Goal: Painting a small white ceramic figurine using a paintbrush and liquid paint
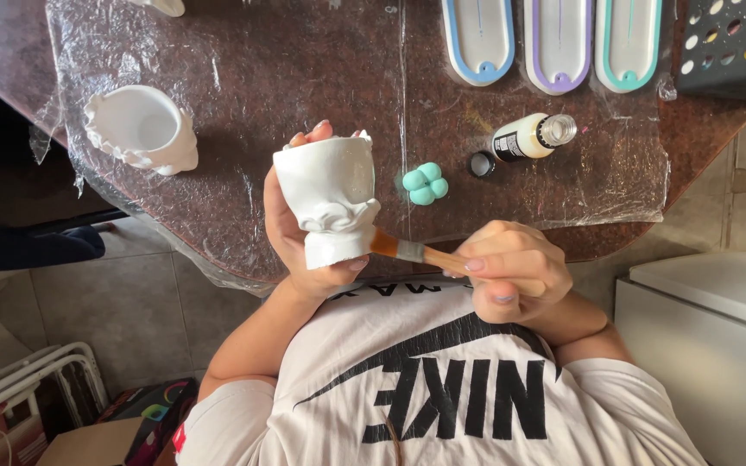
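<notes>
Lifted above the table edge (218,250), a white sculpted pot (330,203) is gripped in the left hand (291,233) — tilted so its base meets the brush (407,251), pinched by the right hand (511,272).

White pot (328,194), mint-green clover piece (425,184), brown speckled table (304,78) — blue, purple, teal trays (559,43)

**Count of things in view**

Two white plaster pots (328,200) (142,128). One paintbrush (407,250). One open paint bottle (533,136), one black cap (481,164). One teal clustered piece (425,183). Three oval trays: blue-rimmed (478,39), purple-rimmed (559,43), teal-rimmed (629,41). One dark perforated basket (731,43). Two hands (291,229) (511,269).
</notes>
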